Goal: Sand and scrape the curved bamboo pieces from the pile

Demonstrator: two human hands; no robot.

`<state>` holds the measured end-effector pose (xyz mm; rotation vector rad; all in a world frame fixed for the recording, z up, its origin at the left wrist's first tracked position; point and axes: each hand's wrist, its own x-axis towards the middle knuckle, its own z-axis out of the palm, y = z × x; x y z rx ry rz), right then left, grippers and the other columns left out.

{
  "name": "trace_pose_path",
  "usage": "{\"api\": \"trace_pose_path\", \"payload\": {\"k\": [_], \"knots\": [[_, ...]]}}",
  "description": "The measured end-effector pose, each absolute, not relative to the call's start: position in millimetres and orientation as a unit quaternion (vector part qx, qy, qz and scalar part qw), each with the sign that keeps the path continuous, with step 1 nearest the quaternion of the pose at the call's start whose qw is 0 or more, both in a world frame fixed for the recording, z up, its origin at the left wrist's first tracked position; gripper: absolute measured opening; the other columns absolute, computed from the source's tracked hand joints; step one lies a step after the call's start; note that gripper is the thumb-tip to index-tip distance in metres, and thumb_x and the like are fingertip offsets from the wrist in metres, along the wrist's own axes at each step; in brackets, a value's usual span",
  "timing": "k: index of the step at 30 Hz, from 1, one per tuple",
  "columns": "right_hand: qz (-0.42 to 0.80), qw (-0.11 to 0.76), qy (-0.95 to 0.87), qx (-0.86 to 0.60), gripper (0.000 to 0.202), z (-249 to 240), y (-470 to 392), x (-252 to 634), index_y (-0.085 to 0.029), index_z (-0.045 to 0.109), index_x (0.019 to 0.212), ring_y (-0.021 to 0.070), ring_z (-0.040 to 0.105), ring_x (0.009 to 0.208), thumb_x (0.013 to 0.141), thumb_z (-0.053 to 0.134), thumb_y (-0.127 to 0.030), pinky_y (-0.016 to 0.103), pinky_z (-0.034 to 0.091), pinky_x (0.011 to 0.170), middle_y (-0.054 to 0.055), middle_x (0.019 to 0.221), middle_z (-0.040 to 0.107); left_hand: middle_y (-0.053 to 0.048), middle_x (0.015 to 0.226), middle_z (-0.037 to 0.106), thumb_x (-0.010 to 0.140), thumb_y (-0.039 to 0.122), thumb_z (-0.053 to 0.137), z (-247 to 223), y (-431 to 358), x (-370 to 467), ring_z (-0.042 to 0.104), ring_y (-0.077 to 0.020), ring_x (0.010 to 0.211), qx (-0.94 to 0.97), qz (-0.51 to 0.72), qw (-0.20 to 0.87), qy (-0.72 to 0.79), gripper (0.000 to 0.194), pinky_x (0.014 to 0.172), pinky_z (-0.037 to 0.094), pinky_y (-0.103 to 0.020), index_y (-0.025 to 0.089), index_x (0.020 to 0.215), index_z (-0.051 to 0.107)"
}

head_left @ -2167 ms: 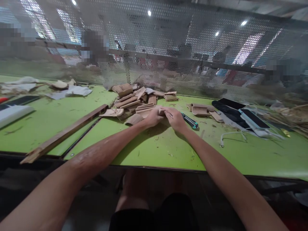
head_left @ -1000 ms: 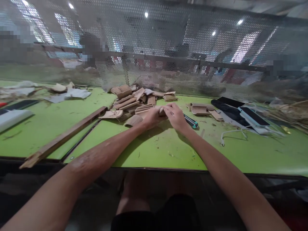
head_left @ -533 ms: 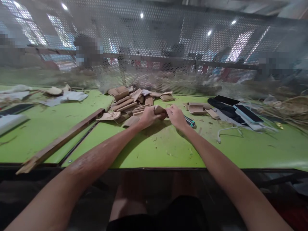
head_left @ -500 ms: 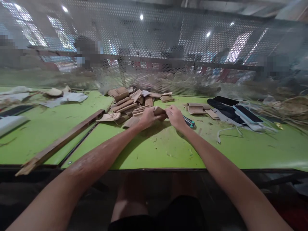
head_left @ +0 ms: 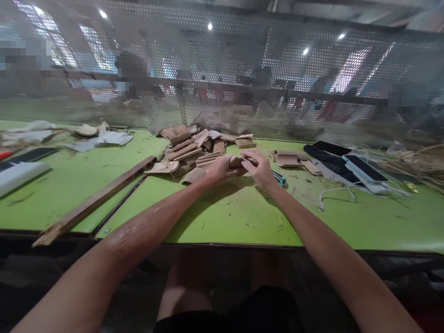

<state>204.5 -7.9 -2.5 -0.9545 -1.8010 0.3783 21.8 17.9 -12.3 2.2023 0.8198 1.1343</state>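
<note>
A curved brown piece (head_left: 236, 162), like dried plant sheath or bark, is held just above the table between my hands. My left hand (head_left: 221, 170) is closed around its left part. At its right end is my right hand (head_left: 259, 167), fingers bent over the edge; their tips are partly hidden, and the grip looks light. Just behind and left of my hands lies a heap of similar brown pieces (head_left: 187, 148), some flat, some curled. A teal and black box cutter (head_left: 279, 179) lies beside my right wrist, partly covered by it.
On the green table (head_left: 239, 217) a long wooden stick (head_left: 100, 196) lies at the left, its splintered end past the front edge. Phones (head_left: 366, 167), a white cable (head_left: 336, 192) and more curled pieces (head_left: 289, 158) lie right. A perforated metal screen (head_left: 222, 101) stands behind.
My right hand's fingers have loosened from a tight pinch and spread slightly over the piece's right end. The whole view has shifted a little; the left hand keeps its hold.
</note>
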Motion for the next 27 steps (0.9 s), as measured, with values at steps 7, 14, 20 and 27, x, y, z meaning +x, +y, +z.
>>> {"api": "trace_pose_path", "payload": {"k": [7,14,20,27], "knots": [[0.140,0.458,-0.778,-0.407,0.026,0,-6,209,-0.020,0.078,0.103,0.0245,0.066,0.104,0.087,0.059,-0.028,0.042,0.050,0.102,0.010,0.107,0.074,-0.002,0.073,0.070,0.075,0.032,0.078,-10,14,19,0.065,-0.0191,0.078,0.788,0.432,0.282,0.335,0.019,0.065,0.053,-0.027,0.016,0.081,0.070],[0.101,0.458,-0.758,-0.453,0.030,-8,4,216,-0.020,0.075,0.084,0.0245,0.065,0.094,0.094,0.054,-0.040,0.040,0.050,0.093,0.010,0.094,0.075,-0.004,0.074,0.072,0.076,0.039,0.079,-6,9,22,0.067,-0.0204,0.079,0.790,0.419,0.300,0.333,0.025,0.066,0.054,-0.028,0.016,0.081,0.071],[0.106,0.477,-0.752,-0.443,0.032,-5,0,210,-0.021,0.071,0.080,0.0238,0.065,0.093,0.096,0.051,-0.041,0.039,0.050,0.090,0.009,0.091,0.073,-0.005,0.078,0.072,0.078,0.036,0.076,-10,14,26,0.064,-0.0199,0.076,0.802,0.427,0.246,0.338,0.022,0.065,0.052,-0.029,0.016,0.081,0.071],[0.081,0.508,-0.764,-0.390,0.034,8,-13,196,-0.022,0.070,0.080,0.0224,0.064,0.090,0.098,0.048,-0.042,0.037,0.051,0.089,0.007,0.094,0.072,-0.002,0.071,0.068,0.075,0.041,0.078,-10,17,26,0.061,-0.0173,0.069,0.815,0.400,0.214,0.360,0.030,0.060,0.046,-0.025,0.012,0.079,0.071]]}}
